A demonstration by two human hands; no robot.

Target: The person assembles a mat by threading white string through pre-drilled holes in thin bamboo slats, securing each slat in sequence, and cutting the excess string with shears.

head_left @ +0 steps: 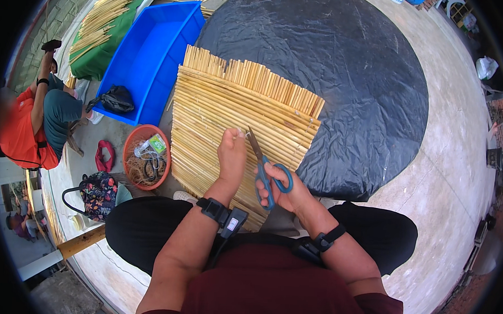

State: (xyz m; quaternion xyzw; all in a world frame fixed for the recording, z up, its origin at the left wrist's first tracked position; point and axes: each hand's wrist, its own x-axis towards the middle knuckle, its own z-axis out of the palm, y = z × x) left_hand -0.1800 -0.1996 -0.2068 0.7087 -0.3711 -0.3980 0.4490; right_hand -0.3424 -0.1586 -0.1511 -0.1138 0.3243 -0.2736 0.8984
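My right hand [292, 193] grips a pair of scissors [255, 142] by their blue handles. Their dark blades point away from me and look nearly closed, with the tips beside the fingers of my left hand [232, 156]. Those left fingers are pinched together over the slats; a tiny pale bit shows at the fingertips, too small to name. Below both hands lies a mat of thin yellow-brown sticks [209, 107], set side by side in a row. Along its far edge runs a band of short sticks standing crosswise to the rest. Small ties dot the mat.
Black plastic sheeting [371, 106] covers a round surface under the mat. To the left are a blue bin [138, 62] with a black bag, an orange basket [129, 168] of brown strands, and a flowered bag [99, 194]. A person in orange [25, 127] sits farther left.
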